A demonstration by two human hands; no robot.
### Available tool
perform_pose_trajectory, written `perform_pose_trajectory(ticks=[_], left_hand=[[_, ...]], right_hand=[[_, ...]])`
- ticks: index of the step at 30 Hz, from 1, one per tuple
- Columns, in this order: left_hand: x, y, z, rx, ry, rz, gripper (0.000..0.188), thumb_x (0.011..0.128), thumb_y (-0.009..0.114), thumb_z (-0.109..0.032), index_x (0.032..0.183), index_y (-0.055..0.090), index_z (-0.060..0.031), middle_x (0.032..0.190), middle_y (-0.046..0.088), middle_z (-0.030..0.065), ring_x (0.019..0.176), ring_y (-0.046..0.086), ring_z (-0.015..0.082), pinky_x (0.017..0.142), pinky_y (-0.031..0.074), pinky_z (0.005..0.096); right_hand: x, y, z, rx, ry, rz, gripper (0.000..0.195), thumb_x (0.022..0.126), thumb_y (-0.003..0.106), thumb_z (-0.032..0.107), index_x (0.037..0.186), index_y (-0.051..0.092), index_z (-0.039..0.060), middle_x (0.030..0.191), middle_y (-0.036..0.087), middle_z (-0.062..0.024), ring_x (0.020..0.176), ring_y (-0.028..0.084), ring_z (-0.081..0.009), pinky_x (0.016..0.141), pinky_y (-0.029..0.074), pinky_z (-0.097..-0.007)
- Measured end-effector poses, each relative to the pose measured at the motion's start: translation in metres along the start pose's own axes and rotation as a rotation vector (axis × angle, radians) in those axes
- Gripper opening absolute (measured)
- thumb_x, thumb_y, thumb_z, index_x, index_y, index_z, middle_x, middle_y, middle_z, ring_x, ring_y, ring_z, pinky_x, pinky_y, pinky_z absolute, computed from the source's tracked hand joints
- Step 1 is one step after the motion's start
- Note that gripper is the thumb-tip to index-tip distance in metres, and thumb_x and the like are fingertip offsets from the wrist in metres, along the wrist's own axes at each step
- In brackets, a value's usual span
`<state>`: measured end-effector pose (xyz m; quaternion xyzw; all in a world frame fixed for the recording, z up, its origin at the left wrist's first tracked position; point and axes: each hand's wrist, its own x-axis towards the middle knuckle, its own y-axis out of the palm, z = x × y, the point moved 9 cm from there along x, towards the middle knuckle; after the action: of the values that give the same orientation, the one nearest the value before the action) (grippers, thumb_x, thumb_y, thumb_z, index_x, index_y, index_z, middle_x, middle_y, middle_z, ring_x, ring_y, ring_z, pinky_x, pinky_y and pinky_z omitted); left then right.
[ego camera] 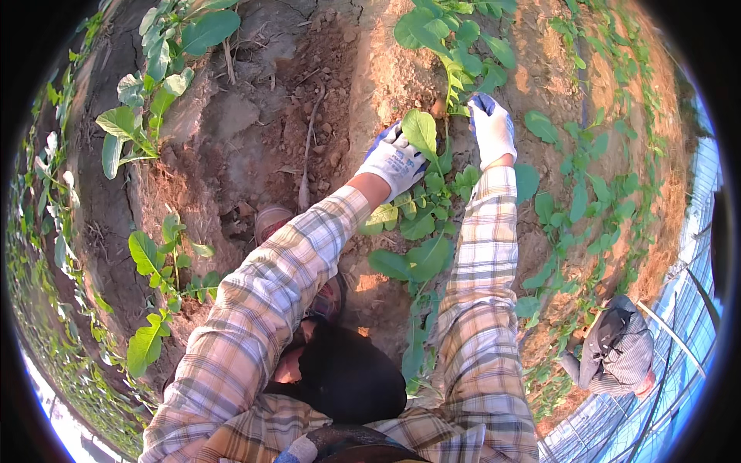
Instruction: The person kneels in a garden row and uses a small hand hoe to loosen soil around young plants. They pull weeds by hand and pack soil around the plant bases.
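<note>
My left hand point(396, 161), in a white work glove with blue palm coating, lies among the leaves low on a leafy green plant point(435, 214). One broad pale-green leaf point(419, 132) rises over its fingertips, and the fingers' grip is hidden. Just right of it and slightly farther out, my right hand point(491, 128), gloved the same way, has its fingers curled beside the stem base of another leafy plant point(454, 66). Whether the fingertips pinch a stem cannot be told. Both hands are near the soil.
Rows of similar plants point(579, 191) run to the right, and more plants point(151, 260) grow at left. A dry root or stalk point(310, 144) lies on the crumbly soil point(243, 116). At lower right, a person point(619, 350) bends low near plastic sheeting and poles point(674, 338).
</note>
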<state>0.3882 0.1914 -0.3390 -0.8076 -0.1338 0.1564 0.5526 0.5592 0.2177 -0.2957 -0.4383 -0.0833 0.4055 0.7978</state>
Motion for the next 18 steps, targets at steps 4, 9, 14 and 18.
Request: perform_pose_trajectory(ticks=[4, 9, 14, 18], left_hand=[[-0.015, -0.021, 0.010, 0.017, 0.012, 0.011, 0.040, 0.089, 0.049, -0.038, 0.121, 0.055, -0.0169, 0.128, 0.051, 0.0047, 0.125, 0.040, 0.0286, 0.111, 0.017, 0.0468], [-0.151, -0.031, 0.027, 0.019, 0.159, 0.210, 0.050, 0.088, 0.050, -0.040, 0.130, 0.047, -0.0126, 0.136, 0.043, 0.0118, 0.125, 0.041, 0.0313, 0.106, 0.030, 0.0460], [-0.272, -0.122, 0.010, -0.272, -0.008, 0.518, 0.049, 0.088, 0.051, -0.037, 0.127, 0.048, -0.0074, 0.129, 0.049, 0.0191, 0.117, 0.048, 0.0353, 0.103, 0.034, 0.0428], [-0.328, -0.234, -0.030, -0.423, -0.139, 0.231, 0.054, 0.078, 0.064, -0.031, 0.121, 0.051, -0.0018, 0.121, 0.051, 0.0234, 0.111, 0.051, 0.0400, 0.098, 0.039, 0.0476]], right_hand=[[-0.028, -0.008, 0.030, 0.095, -0.140, -0.053, 0.027, 0.087, 0.059, 0.016, 0.110, 0.062, 0.0030, 0.097, 0.067, -0.0119, 0.085, 0.065, -0.0188, 0.076, 0.050, -0.0294], [-0.118, 0.036, 0.072, 0.710, -0.153, 0.300, 0.026, 0.088, 0.058, 0.007, 0.113, 0.059, -0.0018, 0.101, 0.066, -0.0076, 0.082, 0.064, -0.0147, 0.072, 0.051, -0.0245], [-0.109, 0.105, 0.000, 0.304, -0.155, 0.215, 0.034, 0.091, 0.052, 0.009, 0.124, 0.051, -0.0001, 0.098, 0.066, -0.0096, 0.071, 0.064, -0.0129, 0.062, 0.052, -0.0272], [-0.117, 0.100, 0.003, 0.675, 0.197, 0.019, 0.044, 0.088, 0.052, 0.010, 0.132, 0.045, 0.0062, 0.105, 0.063, -0.0173, 0.085, 0.064, -0.0283, 0.073, 0.051, -0.0368]])
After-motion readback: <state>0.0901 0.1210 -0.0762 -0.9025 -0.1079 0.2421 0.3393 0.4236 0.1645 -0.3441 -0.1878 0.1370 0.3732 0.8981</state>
